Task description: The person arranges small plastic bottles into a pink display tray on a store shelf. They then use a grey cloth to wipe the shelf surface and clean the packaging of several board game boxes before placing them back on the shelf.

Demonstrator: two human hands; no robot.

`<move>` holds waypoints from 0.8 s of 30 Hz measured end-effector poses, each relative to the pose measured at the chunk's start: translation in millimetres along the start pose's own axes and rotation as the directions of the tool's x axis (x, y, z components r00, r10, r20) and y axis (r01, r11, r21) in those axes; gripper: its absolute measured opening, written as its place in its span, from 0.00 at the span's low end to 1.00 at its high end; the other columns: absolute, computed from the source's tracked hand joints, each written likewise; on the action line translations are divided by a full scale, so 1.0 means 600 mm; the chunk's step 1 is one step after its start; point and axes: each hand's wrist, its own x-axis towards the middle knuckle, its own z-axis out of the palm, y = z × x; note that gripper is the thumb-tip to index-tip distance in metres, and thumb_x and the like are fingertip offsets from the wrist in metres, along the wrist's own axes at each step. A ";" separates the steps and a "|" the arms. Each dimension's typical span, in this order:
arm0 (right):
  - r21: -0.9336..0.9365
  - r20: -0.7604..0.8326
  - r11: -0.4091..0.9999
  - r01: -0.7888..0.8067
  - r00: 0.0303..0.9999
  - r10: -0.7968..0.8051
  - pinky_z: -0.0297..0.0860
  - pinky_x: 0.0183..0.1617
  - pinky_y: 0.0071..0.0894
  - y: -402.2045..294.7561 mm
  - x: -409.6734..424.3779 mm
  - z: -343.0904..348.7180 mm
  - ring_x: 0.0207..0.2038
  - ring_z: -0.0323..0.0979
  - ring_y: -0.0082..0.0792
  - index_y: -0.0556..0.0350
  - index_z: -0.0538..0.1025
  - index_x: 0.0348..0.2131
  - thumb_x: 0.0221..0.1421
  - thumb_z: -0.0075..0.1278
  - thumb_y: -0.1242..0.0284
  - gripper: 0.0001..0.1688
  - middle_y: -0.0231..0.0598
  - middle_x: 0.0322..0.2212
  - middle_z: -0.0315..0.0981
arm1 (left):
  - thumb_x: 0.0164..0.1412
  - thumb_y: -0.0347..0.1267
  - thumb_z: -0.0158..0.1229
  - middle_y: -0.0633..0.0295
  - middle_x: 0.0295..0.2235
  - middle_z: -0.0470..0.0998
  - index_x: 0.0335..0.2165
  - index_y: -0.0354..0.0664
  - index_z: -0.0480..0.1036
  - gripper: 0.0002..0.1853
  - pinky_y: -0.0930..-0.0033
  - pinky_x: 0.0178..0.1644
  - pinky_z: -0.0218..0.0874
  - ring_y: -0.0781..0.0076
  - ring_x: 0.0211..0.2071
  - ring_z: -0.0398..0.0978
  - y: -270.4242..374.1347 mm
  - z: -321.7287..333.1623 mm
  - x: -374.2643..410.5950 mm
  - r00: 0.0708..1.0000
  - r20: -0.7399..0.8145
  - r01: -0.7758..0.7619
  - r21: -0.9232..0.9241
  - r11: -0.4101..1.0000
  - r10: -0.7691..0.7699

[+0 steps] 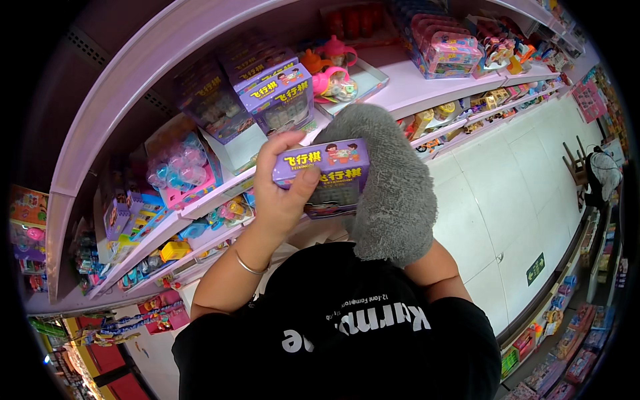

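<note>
My left hand grips a small purple board-game box by its left end, thumb across the front. The box has yellow writing, cartoon figures on its top and a clear window in front. A grey terry cleaning mitt or cloth covers my right hand, which is hidden to the wrist. The mitt lies against the right side of the box; the fingers inside cannot be seen. Beyond my hands, matching purple boxes stand in rows on a pink shelf, partly inside an open white display tray.
Pink and orange bottle-shaped containers stand right of the box rows. Clear plastic toys fill a carton at the left. Pink packages sit farther right. Lower shelves hold small toys. A tiled aisle runs at the right, with a stool beyond.
</note>
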 end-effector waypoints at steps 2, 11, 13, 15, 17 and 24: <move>-0.001 0.001 1.000 0.005 1.000 -0.005 0.63 0.44 0.39 -0.001 0.008 -0.001 0.42 0.65 0.48 0.62 0.63 0.45 0.39 0.47 0.76 0.29 0.53 0.40 0.64 | 0.50 0.42 0.56 0.62 0.36 0.65 0.38 0.38 0.64 0.22 0.74 0.44 0.54 0.75 0.37 0.62 0.002 0.000 0.001 0.993 -0.114 0.028 -0.095 0.995 -0.039; 0.119 0.096 0.986 -0.120 0.989 0.109 0.64 0.41 0.41 -0.040 0.000 -0.006 0.40 0.65 0.52 0.63 0.63 0.44 0.37 0.47 0.77 0.29 0.56 0.39 0.63 | 0.55 0.43 0.46 0.64 0.28 0.66 0.34 0.39 0.63 0.17 0.73 0.39 0.59 0.76 0.32 0.67 0.024 -0.038 0.061 0.871 -0.439 -0.004 -0.456 0.890 -0.221; 0.226 0.028 0.967 -0.117 0.993 0.113 0.66 0.37 0.41 -0.048 0.014 -0.006 0.35 0.68 0.52 0.62 0.65 0.42 0.35 0.49 0.77 0.28 0.54 0.36 0.66 | 0.54 0.41 0.43 0.63 0.27 0.66 0.33 0.39 0.63 0.16 0.72 0.39 0.60 0.74 0.31 0.68 0.013 -0.043 0.060 0.857 -0.456 -0.034 -0.513 0.858 -0.239; 0.264 -0.011 0.963 -0.052 0.998 0.057 0.66 0.36 0.40 -0.046 0.024 -0.006 0.34 0.69 0.51 0.62 0.66 0.41 0.33 0.50 0.76 0.28 0.53 0.34 0.67 | 0.52 0.39 0.42 0.62 0.28 0.67 0.32 0.38 0.63 0.15 0.72 0.39 0.60 0.73 0.31 0.68 0.009 -0.054 0.061 0.903 -0.378 -0.055 -0.571 0.819 -0.203; 0.277 0.019 0.960 -0.026 1.000 0.022 0.67 0.36 0.39 -0.050 0.034 -0.017 0.32 0.70 0.50 0.62 0.67 0.40 0.33 0.52 0.74 0.28 0.51 0.32 0.68 | 0.51 0.39 0.41 0.61 0.28 0.67 0.31 0.38 0.63 0.15 0.71 0.38 0.61 0.72 0.31 0.69 0.002 -0.058 0.062 0.931 -0.311 -0.054 -0.633 0.773 -0.190; 0.376 0.258 0.925 -0.049 0.965 -0.054 0.65 0.39 0.39 -0.051 0.038 -0.027 0.37 0.68 0.48 0.53 0.67 0.41 0.32 0.57 0.65 0.32 0.45 0.33 0.69 | 0.51 0.42 0.39 0.58 0.23 0.68 0.33 0.39 0.65 0.18 0.68 0.25 0.58 0.68 0.22 0.64 -0.023 -0.062 0.074 0.996 -0.017 0.040 -0.788 0.614 -0.086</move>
